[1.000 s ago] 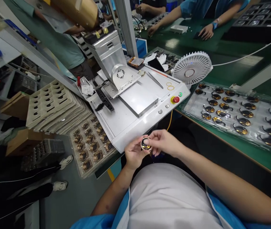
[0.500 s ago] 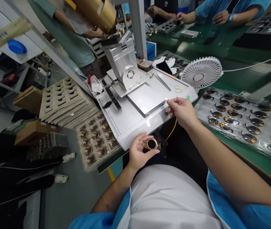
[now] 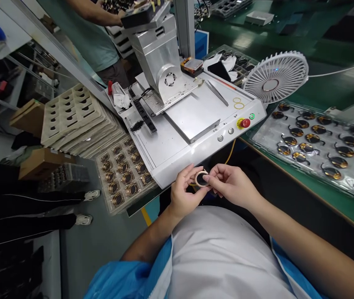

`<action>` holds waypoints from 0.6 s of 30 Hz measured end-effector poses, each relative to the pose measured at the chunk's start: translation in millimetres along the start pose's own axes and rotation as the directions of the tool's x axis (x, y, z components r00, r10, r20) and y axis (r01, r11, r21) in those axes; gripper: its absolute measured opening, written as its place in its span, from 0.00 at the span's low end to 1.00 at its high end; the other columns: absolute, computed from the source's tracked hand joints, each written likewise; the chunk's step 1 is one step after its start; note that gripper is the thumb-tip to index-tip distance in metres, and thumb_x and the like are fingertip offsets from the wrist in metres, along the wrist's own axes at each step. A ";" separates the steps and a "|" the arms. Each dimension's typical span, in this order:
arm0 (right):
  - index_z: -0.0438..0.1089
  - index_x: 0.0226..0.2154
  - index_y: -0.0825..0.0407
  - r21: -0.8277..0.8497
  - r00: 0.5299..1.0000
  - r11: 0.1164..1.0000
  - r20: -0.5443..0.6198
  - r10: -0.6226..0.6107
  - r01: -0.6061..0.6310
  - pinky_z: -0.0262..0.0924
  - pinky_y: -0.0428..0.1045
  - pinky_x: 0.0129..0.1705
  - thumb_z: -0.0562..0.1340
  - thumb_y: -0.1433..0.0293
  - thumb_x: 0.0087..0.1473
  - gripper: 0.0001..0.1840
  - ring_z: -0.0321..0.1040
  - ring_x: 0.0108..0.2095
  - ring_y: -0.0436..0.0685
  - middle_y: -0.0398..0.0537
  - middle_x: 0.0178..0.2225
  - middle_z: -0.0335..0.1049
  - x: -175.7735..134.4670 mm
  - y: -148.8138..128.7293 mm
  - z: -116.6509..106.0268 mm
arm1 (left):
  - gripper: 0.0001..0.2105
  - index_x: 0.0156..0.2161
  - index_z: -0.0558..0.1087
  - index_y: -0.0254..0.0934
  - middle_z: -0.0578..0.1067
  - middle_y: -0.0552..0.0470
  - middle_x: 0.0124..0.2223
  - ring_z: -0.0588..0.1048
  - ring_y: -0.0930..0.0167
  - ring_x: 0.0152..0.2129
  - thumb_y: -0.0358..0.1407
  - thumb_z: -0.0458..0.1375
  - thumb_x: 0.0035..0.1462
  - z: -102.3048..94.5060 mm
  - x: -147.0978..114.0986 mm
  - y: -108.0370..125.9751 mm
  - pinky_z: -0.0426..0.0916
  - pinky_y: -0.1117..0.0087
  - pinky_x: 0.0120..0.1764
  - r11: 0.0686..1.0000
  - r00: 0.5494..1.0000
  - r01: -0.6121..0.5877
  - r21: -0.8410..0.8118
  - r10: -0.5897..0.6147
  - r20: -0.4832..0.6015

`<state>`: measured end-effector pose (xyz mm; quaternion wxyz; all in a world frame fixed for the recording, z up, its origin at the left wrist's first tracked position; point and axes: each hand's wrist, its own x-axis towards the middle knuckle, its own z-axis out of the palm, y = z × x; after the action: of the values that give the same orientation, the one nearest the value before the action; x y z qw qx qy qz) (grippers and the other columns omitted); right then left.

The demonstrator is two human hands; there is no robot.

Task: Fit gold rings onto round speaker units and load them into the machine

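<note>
A round watch case (image 3: 201,179) with a gold-coloured rim and a dark centre is held low in front of my body. My left hand (image 3: 185,190) grips its left side between fingers and thumb. From the right, my right hand (image 3: 231,183) has closed on the same case, its thumb lying across the dark centre. Whether those fingers also pinch something small is hidden. Just beyond both hands is the front edge of a white machine (image 3: 173,172) with a metal plate (image 3: 192,120) on its bed.
Tweezers (image 3: 217,92) and thin yellow rings (image 3: 238,103) lie on the machine, near a red emergency button (image 3: 244,123). To the right are a white fan (image 3: 270,85) and a clear tray of dark round parts (image 3: 334,173). Left stands a tray of gold-rimmed cases (image 3: 104,199) beside stacked trays (image 3: 85,141).
My right hand has come down from the machine's front panel to the watch case and now touches it. The left hand has shifted slightly, still holding the case. The camera view has tilted down.
</note>
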<state>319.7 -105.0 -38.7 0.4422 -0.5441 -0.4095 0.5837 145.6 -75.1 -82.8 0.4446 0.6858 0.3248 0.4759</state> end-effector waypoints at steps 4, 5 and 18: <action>0.67 0.27 0.51 -0.070 1.000 0.997 -0.027 -0.013 0.011 0.56 0.43 0.19 0.71 0.54 0.55 0.21 0.63 0.18 0.49 0.43 0.19 0.71 0.2 1.1 -0.9 | 0.35 0.65 0.65 0.40 0.81 0.37 0.56 0.83 0.61 0.50 0.30 0.72 0.54 -1.1 -0.1 1.0 0.81 0.64 0.50 1.000 1.000 -0.006 0.004 0.006 -0.007; 0.66 0.26 0.51 -0.089 0.999 0.996 -0.037 -0.018 0.014 0.56 0.43 0.20 0.71 0.54 0.55 0.21 0.63 0.18 0.50 0.43 0.19 0.71 0.3 2.1 -0.6 | 0.35 0.65 0.65 0.40 0.81 0.37 0.56 0.83 0.61 0.50 0.30 0.72 0.54 -1.3 -0.2 1.3 0.81 0.64 0.50 1.000 1.000 -0.007 0.007 0.007 -0.007; 0.72 0.30 0.47 -0.317 0.836 0.945 -0.537 -0.113 -0.076 0.62 0.52 0.22 0.67 0.40 0.50 0.27 0.66 0.22 0.58 0.51 0.26 0.73 -48.2 23.5 -87.2 | 0.32 0.63 0.69 0.42 0.76 0.40 0.61 0.78 0.59 0.56 0.34 0.73 0.54 -0.4 -1.6 -1.4 0.76 0.55 0.59 0.999 0.986 -0.013 0.049 0.004 0.168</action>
<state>405.8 -158.0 -54.4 0.4503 -0.7497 -0.3615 0.3232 144.6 -75.8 -84.6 0.4509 0.7357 0.2951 0.4102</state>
